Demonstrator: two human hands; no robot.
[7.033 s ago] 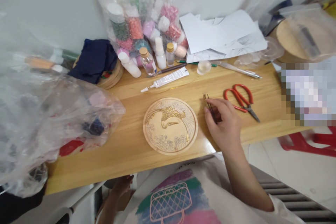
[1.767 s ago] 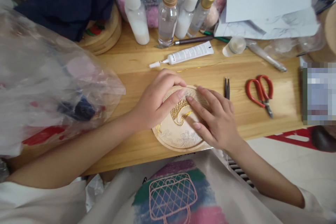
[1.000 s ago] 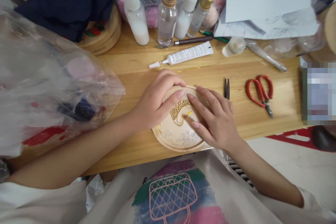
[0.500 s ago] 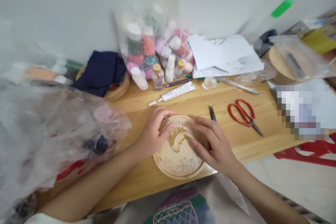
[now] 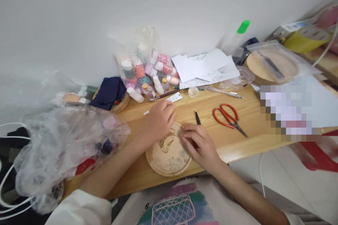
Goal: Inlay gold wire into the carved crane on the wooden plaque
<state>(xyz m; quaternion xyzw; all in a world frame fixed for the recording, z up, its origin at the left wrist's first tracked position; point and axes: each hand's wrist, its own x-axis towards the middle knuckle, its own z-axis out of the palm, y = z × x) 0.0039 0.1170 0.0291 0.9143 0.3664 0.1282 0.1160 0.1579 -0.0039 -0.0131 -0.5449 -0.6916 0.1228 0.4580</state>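
Observation:
A round wooden board [image 5: 169, 160] with a fine line drawing and raised gold wire outlines [image 5: 166, 145] lies at the table's front edge. My right hand [image 5: 202, 146] grips its upper right rim, thumb on the face, fingers bent at the edge. Over the upper left of the board reaches my left hand [image 5: 160, 119], fingers loosely bent and apart, with no object visible in them. A white glue tube [image 5: 175, 97] lies partly hidden behind that hand; its nozzle pokes out on the left. Tweezers [image 5: 198, 117] lie just past the right hand.
Red-handled scissors [image 5: 227, 115] lie to the right. Small bottles [image 5: 149, 92], a bag of colored jars [image 5: 137, 70], papers [image 5: 206, 68] and a small round cup [image 5: 193, 92] line the back. A crumpled plastic bag [image 5: 58, 147] covers the left side.
My left hand has left the board's rim and moved up over the glue tube. My right hand stays at the board's right rim, its fingers closer together. The camera view has shifted.

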